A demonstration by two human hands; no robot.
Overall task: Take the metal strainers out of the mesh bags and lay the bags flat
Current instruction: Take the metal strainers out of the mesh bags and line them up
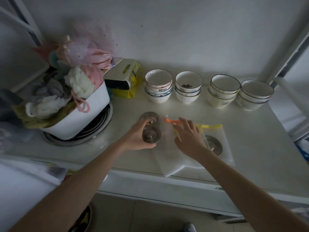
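Three round grey metal strainers (151,135): rigid, knob-gripped. Left hand (137,136) grasps one; right hand (189,136), fingers spread, flattens limp translucent mesh bag (168,148).

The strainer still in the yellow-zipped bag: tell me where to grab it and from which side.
Probably by the raised knob at the centre of the strainer, pinched from above: it lies flat inside the mesh bag, leaving little rim to catch. Reach in through the yellow-zipper end, on the far side.

your left hand (138,136) grips one metal strainer (151,135); another strainer (214,144) lies bagged beside your right hand (189,136), whose palm flattens an orange-zip bag (168,131).
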